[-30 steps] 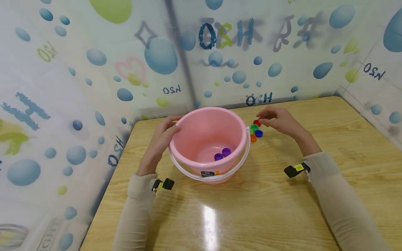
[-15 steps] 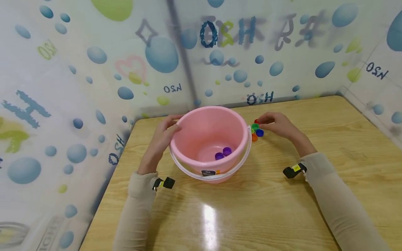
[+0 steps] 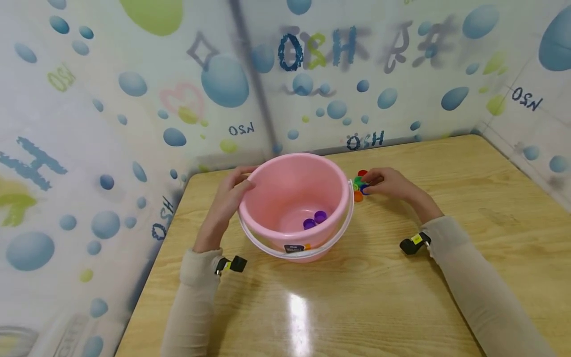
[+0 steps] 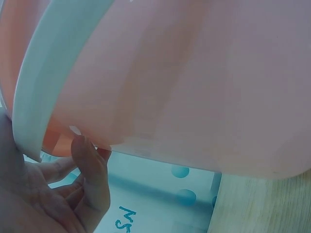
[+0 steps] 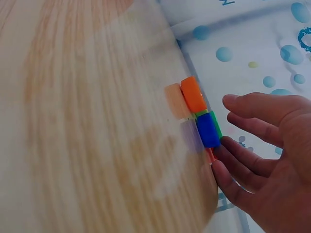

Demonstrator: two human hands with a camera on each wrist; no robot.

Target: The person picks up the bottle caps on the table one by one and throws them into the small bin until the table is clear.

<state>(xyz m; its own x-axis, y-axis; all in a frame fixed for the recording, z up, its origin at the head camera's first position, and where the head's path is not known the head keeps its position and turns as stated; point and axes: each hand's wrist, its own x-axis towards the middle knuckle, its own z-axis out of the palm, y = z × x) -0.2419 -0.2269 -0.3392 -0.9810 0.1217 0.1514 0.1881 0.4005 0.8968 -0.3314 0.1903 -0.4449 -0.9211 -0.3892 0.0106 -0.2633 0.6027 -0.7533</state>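
My left hand (image 3: pixel 227 198) grips the rim of a pink plastic bucket (image 3: pixel 296 233) on its left side; in the left wrist view the thumb (image 4: pixel 90 170) bends at the rim. Two purple bottle caps (image 3: pixel 314 220) lie on the bucket's floor. Right of the bucket, a small cluster holds a red cap (image 3: pixel 363 173), a green cap (image 3: pixel 358 181), a yellow-green cap, an orange cap (image 3: pixel 358 197) and a blue cap (image 5: pixel 207 130). Over this cluster is my right hand (image 3: pixel 392 186), fingertips right at the blue cap. Its thumb and fingers stand apart, gently bent, in the right wrist view.
The bucket's white handle (image 3: pixel 343 232) hangs down across its front. Everything stands on a wood-grain table (image 3: pixel 379 297). Behind and left of it rises a wall covering (image 3: pixel 178 89) printed with bubbles and letters.
My right hand has come down from beside the red cap, toward me, to the blue cap, uncovering the red one. The left hand and bucket stay in place.
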